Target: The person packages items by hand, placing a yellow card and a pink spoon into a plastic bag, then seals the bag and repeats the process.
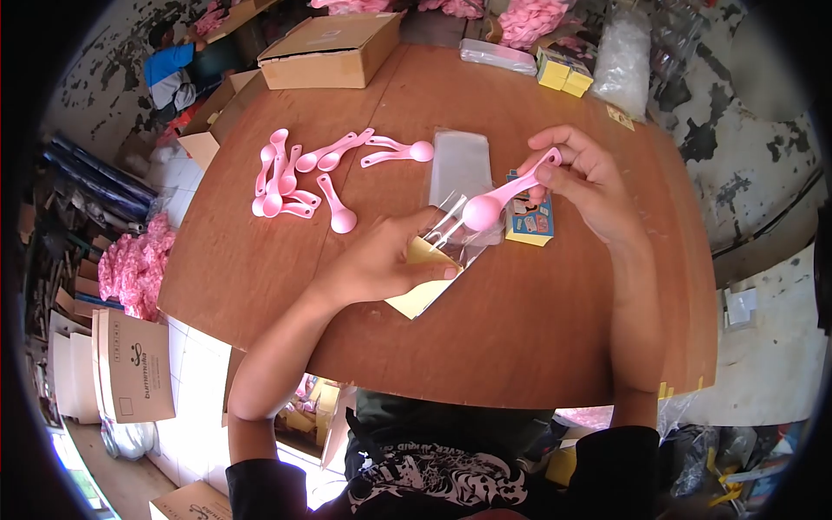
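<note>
Right hand [581,178]: fingers pinch the handle end of the pink spoon [507,195], bowl low at the mouth of the clear sleeve [451,238]. Left hand [381,260]: fingers pinch the sleeve with its yellow card [422,295] at mid tabletop [537,329]. Judgement: hold the mouth open and lead the bowl in along the card, handle in line with the sleeve, to avoid crumpling the film.

No wording can be read with certainty. The small blue and yellow cardboard carton [530,221] just beneath the right hand [581,178] shows coloured pictures, its lettering too small to make out. Well off to the left of the left hand [381,260], a brown cardboard box [134,368] bears a dark logo and a sideways line of print, illegible. Below both hands, the black shirt [433,477] carries blurred white lettering.
</note>
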